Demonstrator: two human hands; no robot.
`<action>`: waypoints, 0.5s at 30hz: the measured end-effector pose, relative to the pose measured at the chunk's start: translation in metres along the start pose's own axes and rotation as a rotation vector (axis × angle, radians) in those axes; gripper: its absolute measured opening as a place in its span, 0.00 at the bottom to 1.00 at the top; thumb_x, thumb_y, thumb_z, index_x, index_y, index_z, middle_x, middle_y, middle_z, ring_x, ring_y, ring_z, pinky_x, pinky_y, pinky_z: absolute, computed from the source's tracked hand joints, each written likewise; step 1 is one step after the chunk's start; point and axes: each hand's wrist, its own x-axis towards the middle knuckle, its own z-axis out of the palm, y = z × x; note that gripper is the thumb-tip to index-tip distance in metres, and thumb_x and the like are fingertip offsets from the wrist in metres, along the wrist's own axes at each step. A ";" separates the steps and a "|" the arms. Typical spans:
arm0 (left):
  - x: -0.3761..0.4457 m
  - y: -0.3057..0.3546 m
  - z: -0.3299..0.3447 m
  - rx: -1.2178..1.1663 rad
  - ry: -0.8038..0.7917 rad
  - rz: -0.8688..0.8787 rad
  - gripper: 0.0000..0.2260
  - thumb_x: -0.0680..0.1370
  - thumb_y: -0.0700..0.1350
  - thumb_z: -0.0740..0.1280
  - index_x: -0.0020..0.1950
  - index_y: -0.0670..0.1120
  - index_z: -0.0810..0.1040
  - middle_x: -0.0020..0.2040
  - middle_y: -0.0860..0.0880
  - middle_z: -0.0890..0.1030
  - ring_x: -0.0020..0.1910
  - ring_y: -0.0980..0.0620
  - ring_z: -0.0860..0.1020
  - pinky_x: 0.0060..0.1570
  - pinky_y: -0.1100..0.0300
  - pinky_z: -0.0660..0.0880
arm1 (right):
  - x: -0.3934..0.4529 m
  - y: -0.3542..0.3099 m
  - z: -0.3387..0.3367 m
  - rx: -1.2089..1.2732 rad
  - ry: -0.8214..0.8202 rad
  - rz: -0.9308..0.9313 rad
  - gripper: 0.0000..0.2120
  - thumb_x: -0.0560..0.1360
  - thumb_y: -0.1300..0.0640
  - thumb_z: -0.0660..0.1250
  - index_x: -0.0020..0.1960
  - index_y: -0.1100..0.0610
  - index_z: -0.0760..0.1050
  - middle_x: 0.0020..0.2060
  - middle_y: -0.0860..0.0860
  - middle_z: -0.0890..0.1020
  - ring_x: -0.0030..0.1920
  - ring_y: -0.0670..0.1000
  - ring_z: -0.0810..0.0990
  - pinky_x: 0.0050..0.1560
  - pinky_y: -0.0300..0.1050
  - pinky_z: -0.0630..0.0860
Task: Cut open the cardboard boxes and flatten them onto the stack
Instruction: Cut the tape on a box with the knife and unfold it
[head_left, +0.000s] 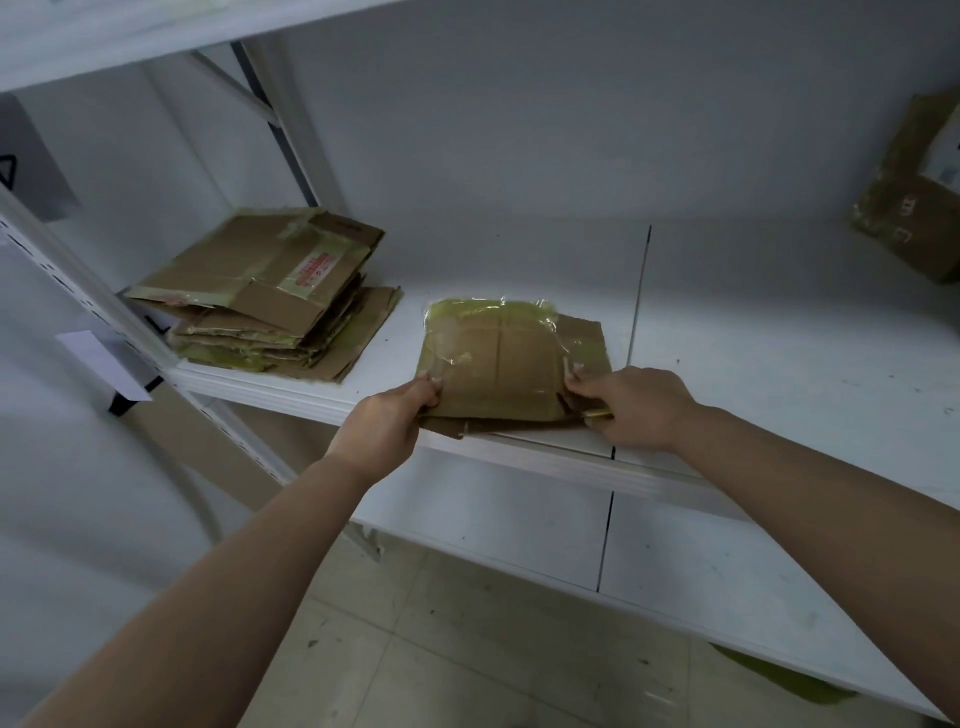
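A white metal shelf (753, 322) takes up most of the view. On its left end sits the stack of flattened cardboard (270, 296), well apart from an unopened box (914, 208) at the far right. Between them, at the front edge, lies a flattened box (506, 358) wrapped in yellowish tape. The left hand (387, 421) pinches its near left corner; the right hand (631, 408) presses its right edge, fingers curled round a small yellow cutter (597, 414).
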 end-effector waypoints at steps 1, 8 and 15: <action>-0.001 -0.001 0.000 0.006 -0.015 -0.008 0.17 0.73 0.31 0.65 0.61 0.43 0.78 0.65 0.45 0.78 0.56 0.40 0.81 0.53 0.49 0.79 | 0.002 -0.001 0.002 -0.008 -0.051 -0.012 0.29 0.78 0.48 0.60 0.76 0.40 0.54 0.75 0.38 0.55 0.68 0.51 0.69 0.55 0.44 0.71; 0.003 0.004 -0.011 -0.016 -0.113 -0.072 0.15 0.71 0.45 0.60 0.55 0.46 0.78 0.57 0.51 0.82 0.48 0.44 0.82 0.49 0.52 0.78 | 0.013 -0.003 0.003 0.070 -0.122 0.009 0.28 0.74 0.33 0.58 0.72 0.40 0.63 0.75 0.38 0.56 0.72 0.49 0.65 0.62 0.47 0.68; 0.031 0.012 -0.027 -0.261 0.209 -0.249 0.11 0.78 0.45 0.66 0.59 0.45 0.76 0.52 0.49 0.80 0.52 0.52 0.78 0.52 0.52 0.78 | 0.022 -0.008 0.008 0.065 0.041 0.120 0.29 0.75 0.30 0.49 0.47 0.48 0.81 0.39 0.46 0.79 0.46 0.51 0.80 0.43 0.44 0.74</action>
